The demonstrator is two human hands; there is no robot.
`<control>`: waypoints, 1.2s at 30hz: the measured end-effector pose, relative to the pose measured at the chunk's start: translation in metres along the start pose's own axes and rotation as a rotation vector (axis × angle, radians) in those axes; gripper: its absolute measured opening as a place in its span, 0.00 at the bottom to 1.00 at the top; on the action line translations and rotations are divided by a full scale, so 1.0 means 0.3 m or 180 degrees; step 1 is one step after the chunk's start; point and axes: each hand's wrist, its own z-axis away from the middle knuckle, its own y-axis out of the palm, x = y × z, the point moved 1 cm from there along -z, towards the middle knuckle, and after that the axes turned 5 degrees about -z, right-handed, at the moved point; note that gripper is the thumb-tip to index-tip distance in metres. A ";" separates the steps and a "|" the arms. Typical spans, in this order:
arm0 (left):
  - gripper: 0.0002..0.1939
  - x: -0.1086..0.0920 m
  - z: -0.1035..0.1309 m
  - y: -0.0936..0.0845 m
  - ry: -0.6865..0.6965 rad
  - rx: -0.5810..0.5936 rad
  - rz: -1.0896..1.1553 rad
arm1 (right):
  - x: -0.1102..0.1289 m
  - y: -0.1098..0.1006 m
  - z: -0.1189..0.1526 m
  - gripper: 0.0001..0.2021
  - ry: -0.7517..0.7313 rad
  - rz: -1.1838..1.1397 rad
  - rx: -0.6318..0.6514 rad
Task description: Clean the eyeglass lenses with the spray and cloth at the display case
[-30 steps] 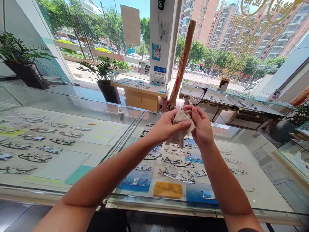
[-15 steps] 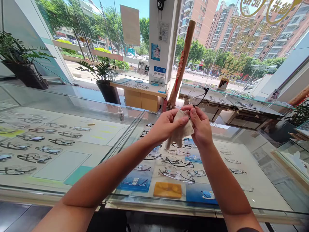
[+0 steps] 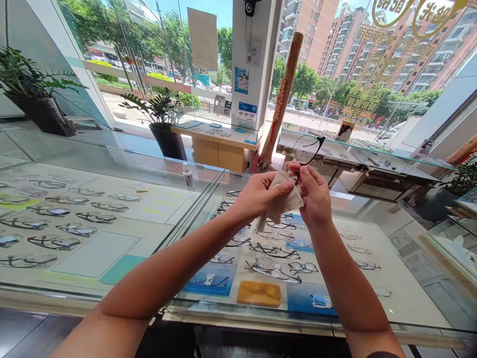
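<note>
A pair of dark-rimmed eyeglasses is held up above the glass counter, one lens sticking up with droplets or specks on it. My right hand pinches the frame between thumb and fingers. My left hand is closed on a pale beige cleaning cloth, thumb on top, with the cloth folded around the lower part of the eyeglasses. The other lens is mostly hidden by the cloth and fingers. Both hands are close together, the cloth's loose end hanging below them.
Beneath the hands, a glass display counter holds rows of eyeglasses and a yellow-brown case. A small spray bottle stands on the counter to the left. Farther off are a wooden post, potted plants and large windows.
Both hands, with the cloth and eyeglasses, have shifted slightly right. A bit more of the frame shows between the cloth and my right fingers.
</note>
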 end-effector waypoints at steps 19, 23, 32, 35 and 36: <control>0.20 -0.037 0.007 -0.001 0.0417 -0.0448 -0.0327 | -0.016 0.026 0.017 0.09 -0.0399 0.0113 0.0209; 0.21 -0.035 0.006 0.004 0.0535 -0.0591 -0.0304 | -0.023 0.025 0.016 0.11 -0.0396 0.0108 0.0354; 0.25 -0.032 -0.010 -0.019 0.0678 -0.0257 -0.0370 | -0.011 -0.006 0.004 0.09 -0.0558 0.0196 0.0323; 0.25 -0.049 -0.015 -0.044 0.0544 0.0095 -0.0426 | -0.010 -0.015 -0.004 0.09 -0.0331 0.0024 0.0240; 0.24 -0.055 -0.016 -0.053 0.0461 0.0265 -0.0408 | -0.010 -0.017 -0.006 0.09 -0.0270 -0.0033 0.0223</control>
